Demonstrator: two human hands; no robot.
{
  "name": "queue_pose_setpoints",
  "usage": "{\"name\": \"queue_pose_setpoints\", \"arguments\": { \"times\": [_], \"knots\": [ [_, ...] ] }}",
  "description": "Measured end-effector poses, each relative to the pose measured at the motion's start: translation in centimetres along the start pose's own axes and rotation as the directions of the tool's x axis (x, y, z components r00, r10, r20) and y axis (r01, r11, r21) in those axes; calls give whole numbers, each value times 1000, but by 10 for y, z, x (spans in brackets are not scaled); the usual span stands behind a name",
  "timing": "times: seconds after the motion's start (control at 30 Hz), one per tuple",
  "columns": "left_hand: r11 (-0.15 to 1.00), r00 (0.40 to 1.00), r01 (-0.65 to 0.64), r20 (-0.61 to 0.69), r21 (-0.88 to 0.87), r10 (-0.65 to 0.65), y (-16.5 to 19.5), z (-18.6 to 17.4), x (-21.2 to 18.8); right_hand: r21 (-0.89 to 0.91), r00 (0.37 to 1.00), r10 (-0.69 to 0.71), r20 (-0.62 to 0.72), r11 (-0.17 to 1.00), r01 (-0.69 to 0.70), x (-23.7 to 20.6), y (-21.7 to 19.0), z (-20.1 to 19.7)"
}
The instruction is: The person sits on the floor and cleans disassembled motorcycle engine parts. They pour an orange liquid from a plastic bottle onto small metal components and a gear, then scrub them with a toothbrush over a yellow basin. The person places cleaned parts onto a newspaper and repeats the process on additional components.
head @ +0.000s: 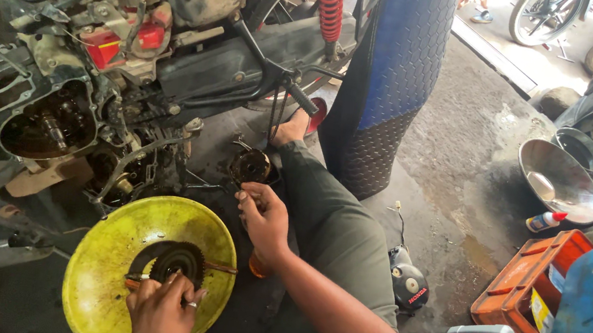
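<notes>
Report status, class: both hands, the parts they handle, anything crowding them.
Left hand on dark toothed gear in yellow basin. Right hand fingers at small round greasy part. Open engine case close ahead; own leg beside.

You have a dark round gear [177,262] lying flat in the middle of a yellow bowl [105,263] on the floor. Your other part [250,166], round, brown and oily, sits by your knee.
</notes>
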State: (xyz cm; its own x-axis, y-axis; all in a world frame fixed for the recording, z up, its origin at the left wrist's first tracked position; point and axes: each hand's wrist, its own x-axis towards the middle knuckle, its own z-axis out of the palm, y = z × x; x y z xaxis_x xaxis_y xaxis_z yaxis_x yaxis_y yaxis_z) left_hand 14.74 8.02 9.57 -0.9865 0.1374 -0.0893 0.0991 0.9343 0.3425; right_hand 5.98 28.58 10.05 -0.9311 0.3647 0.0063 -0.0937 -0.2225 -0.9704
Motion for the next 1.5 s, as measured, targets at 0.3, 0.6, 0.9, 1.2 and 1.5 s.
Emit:
{"name": "queue_pose_setpoints", "arguments": {
  "times": [0.3,0.6,0.9,1.2,1.5],
  "knots": [
    [998,999,-42,19,46,41,-1,-1,1,-94,1000,-10,15,995,11,-2,-4,1],
    [996,999,-24,48,91,20,3,-6,0,-98,1000,5,19,995,-3,-4,-8,1],
    [997,1000,-28,1,72,28,3,-4,-2,-90,1000,0,8,996,1,-3,-8,1],
    [996,998,-8,56,94,3,5,-9,-1,-77,1000,22,7,997,-22,-5,-12,2],
    [998,999,-19,37,60,17,3,-11,-1,-106,1000,-2,17,994,4,-6,-13,2]
  ]
}}
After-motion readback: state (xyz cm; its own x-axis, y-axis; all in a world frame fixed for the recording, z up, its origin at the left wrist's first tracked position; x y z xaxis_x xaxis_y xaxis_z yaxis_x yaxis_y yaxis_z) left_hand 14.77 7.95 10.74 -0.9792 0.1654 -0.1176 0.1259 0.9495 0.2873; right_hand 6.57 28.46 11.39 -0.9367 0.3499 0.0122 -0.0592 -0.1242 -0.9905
